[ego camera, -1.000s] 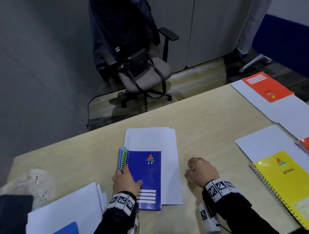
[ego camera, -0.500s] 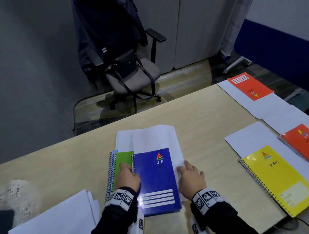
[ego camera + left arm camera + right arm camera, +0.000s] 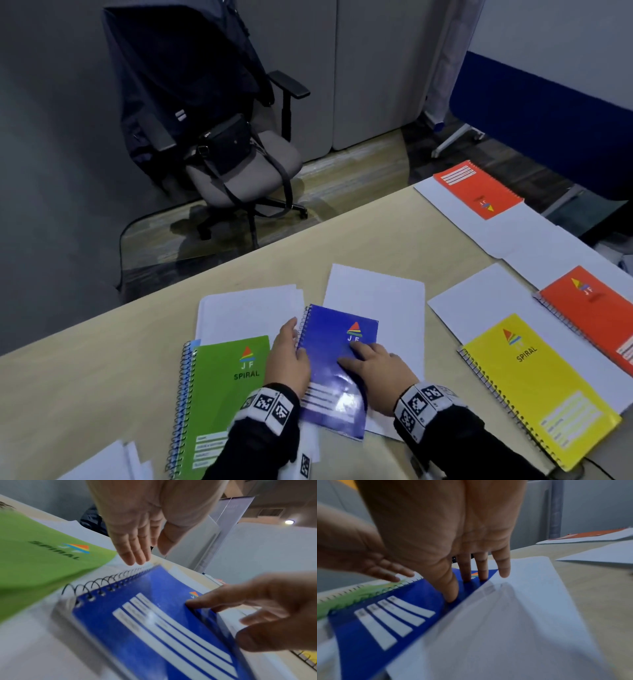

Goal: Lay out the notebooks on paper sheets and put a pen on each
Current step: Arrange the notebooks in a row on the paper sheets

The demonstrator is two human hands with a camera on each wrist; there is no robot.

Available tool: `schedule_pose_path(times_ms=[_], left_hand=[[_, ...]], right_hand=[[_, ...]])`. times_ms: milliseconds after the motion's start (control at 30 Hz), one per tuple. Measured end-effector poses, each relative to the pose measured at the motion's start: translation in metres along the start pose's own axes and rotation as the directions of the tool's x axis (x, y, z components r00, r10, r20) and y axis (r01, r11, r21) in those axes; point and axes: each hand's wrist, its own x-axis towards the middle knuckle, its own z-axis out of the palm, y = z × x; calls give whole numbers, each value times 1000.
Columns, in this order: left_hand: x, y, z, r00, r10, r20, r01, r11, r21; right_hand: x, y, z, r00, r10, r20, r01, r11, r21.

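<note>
Pale wood desk (image 3: pixel 144 349), near edge: right grip (image 3: pixel 375 371) released, flat fingers pressing the blue spiral-bound notebook (image 3: pixel 337 363) onto a white paper sheet (image 3: pixel 387 308); left grip (image 3: pixel 289 359) released beside its spiral.

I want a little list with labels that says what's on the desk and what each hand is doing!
blue notebook: tilted, on a paper sheet
green notebook: beside it, on another notebook
yellow notebook: on a sheet
orange notebooks: near, far, each on a sheet
left hand: flat, at the blue notebook's spiral edge
right hand: fingers pressing the blue cover
pens: none seen
</note>
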Motion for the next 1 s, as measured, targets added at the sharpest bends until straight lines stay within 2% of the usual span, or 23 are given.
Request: schedule_pose_path(times_ms=[133,200,267,400,467,567,633,733,800,867,933,1000], left_hand=[[10,21,13,995,101,2,-100,988,121],[10,25,19,995,98,-20,-91,975,204],[10,27,27,997,70,-12,-65,965,255],[13,26,39,999,42,21,-46,955,293],[20,26,44,998,63,17,-66,952,300],[31,31,48,992,122,40,-128,935,331],[38,41,54,981,161,110,-190,917,351],[43,57,70,948,151,281,-270,848,456],[48,65,79,944,41,326,-230,791,566],[58,68,79,955,-86,284,-127,748,651],[72,70,73,970,-174,167,8,715,699],[87,72,64,981,-190,29,115,699,706]], right_hand=[[27,26,-15,998,53,-38,-51,998,32],[46,38,-30,992,104,-66,-94,987,133],[61,54,-46,993,82,-82,-67,982,175],[78,84,-65,992,-81,93,81,997,7],[89,92,-72,992,-67,106,71,997,-29],[105,97,-87,999,24,45,-26,999,39],[115,106,-96,998,63,-5,-62,995,79],[127,120,-104,999,-11,-39,13,999,40],[135,128,-104,999,-55,0,55,998,7],[141,135,-103,999,-47,1,47,997,56],[147,143,-104,995,-15,-98,29,989,147],[153,149,-110,976,4,-218,37,982,185]])
